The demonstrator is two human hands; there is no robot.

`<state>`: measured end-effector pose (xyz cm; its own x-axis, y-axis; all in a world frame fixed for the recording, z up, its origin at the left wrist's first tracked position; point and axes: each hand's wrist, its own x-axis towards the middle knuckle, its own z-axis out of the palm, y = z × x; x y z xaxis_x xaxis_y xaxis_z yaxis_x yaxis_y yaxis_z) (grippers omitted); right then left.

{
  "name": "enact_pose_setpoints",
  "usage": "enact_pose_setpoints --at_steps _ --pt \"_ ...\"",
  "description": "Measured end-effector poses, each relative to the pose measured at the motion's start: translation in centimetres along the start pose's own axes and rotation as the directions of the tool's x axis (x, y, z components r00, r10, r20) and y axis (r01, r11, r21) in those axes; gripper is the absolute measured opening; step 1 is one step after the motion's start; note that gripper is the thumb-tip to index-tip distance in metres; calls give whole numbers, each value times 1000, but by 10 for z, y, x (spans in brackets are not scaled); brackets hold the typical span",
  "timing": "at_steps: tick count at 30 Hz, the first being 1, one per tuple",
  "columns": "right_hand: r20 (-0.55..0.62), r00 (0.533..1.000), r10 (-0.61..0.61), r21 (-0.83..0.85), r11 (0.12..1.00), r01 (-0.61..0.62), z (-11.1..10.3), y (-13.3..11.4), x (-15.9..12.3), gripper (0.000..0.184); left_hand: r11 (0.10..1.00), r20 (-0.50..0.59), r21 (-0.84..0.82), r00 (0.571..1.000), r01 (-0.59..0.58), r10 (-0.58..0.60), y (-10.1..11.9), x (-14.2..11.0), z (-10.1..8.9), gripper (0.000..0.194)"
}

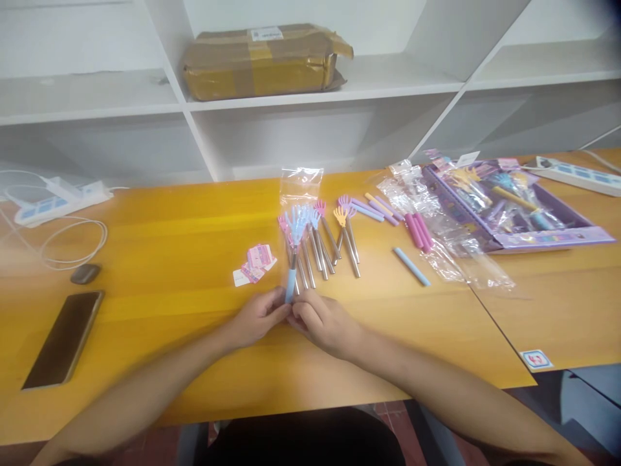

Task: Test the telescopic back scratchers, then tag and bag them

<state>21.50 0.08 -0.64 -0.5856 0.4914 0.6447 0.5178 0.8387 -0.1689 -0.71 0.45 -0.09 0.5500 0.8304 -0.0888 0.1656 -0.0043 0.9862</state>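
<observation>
A blue hand-shaped back scratcher (292, 281) with a metal shaft and blue handle stands out between my hands, apparently inside a clear plastic bag (301, 184). My left hand (258, 317) is closed on the lower handle. Against the handle's bottom end, my right hand (327, 323) has its fingers curled together; whether it pinches the bag or the handle is hidden. Just beyond lie several metal-shafted scratchers without handle sleeves, among them an orange one (343, 223) and a pink one (321, 210). Small pink printed cards (259, 259) lie left of them.
Loose coloured sleeves, including a blue tube (411, 266) and magenta tubes (419, 232), lie right, beside crumpled clear bags (449, 252). A purple display box (553, 238) holds bagged scratchers. Leftward are a phone (63, 341) and a power strip (63, 202). A carton (262, 65) sits on the shelf.
</observation>
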Motion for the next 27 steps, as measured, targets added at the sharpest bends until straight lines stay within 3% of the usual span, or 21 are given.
enact_pose_setpoints --at_steps 5,9,15,19,24,27 --pt "68 997 -20 -9 1000 20 1 3 -6 7 997 23 -76 1000 13 -11 0 1 3 40" --pt "59 998 -38 5 999 38 -1 5 -2 6 994 12 -100 999 33 -32 -6 1 3 40" --pt "108 992 -61 211 977 37 -19 21 6 20 970 -58 -242 998 14 -29 -9 0 0 39" --pt "151 983 -109 142 986 87 -22 32 3 32 921 -74 -387 994 46 -81 -13 0 -1 39" --pt "240 957 -160 130 983 132 -22 35 3 28 866 -101 -497 987 58 -124 -21 4 -3 34" --pt "239 955 -174 105 983 152 -22 32 5 24 875 -100 -481 988 53 -115 -20 5 -4 36"
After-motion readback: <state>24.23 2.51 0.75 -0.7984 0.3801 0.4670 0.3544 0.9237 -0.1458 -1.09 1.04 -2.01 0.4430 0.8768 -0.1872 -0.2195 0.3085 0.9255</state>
